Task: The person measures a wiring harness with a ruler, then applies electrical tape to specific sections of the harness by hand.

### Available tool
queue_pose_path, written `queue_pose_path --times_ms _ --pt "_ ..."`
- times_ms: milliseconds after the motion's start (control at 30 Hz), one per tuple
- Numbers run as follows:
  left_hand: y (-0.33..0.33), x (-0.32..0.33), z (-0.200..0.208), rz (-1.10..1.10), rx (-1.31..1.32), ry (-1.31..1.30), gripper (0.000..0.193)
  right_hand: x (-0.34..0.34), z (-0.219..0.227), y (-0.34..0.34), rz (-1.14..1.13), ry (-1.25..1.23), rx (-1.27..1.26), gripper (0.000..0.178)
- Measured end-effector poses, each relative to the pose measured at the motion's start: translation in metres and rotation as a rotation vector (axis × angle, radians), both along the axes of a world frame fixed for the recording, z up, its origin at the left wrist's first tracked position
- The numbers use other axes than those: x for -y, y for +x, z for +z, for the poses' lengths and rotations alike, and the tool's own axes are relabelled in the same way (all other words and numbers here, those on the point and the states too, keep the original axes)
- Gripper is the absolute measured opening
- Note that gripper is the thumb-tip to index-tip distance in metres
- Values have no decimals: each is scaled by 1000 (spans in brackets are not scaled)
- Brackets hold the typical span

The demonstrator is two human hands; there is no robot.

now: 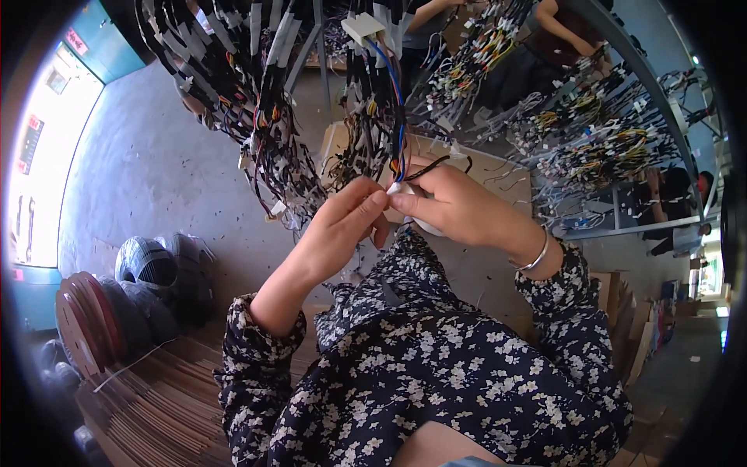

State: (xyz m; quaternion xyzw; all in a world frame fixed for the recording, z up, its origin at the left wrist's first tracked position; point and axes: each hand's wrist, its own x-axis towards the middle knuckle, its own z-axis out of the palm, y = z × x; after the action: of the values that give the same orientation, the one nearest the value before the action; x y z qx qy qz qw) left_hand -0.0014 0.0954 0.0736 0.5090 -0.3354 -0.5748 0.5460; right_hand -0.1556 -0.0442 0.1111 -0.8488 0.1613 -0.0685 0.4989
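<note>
In front of my body my two hands meet at the lower end of a hanging wire harness [399, 117] with blue, dark and orange wires. A small white piece [394, 187], connector or tape, sits there between my fingertips. My left hand [348, 219] is closed, thumb and forefinger pinching at it. From the other side my right hand [455, 204] is also closed on the wires. Beneath the right palm shows part of a white rounded thing [428, 226], mostly hidden. A black wire [440, 166] loops over the right hand. Higher up, a white block connector [363, 29] ends the blue wires.
Bundles of dark wire harnesses [268, 117] hang close ahead and left. More coloured harnesses [599, 156] hang on a metal frame [657, 93] at right, with other people's arms beyond. Stacked cardboard [156, 405], reels [85, 319] and coils [145, 262] lie at lower left.
</note>
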Motion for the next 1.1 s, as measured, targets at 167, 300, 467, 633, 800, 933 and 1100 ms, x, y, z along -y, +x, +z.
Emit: queue_pose_path --times_ms 167,300,467,633,800,933,1100 --pt "-17 0 -17 88 196 -185 28 -8 13 -14 51 -458 56 17" --pt "-36 5 -27 274 182 -229 25 -37 -6 -14 -255 -643 197 14" --pt "-50 7 -31 416 122 -278 22 -51 -31 -12 -446 -1024 219 12" --pt "-53 16 -32 447 263 -229 23 -44 -38 -12 -460 -1053 199 10" --pt "-42 27 -24 412 467 -450 20 -25 -23 -16 -338 -878 189 13" --pt "-21 36 -9 -55 134 -247 21 11 12 -28 -117 -259 -59 23" --pt "0 51 -2 -244 205 -230 18 35 38 -24 22 -37 -319 38"
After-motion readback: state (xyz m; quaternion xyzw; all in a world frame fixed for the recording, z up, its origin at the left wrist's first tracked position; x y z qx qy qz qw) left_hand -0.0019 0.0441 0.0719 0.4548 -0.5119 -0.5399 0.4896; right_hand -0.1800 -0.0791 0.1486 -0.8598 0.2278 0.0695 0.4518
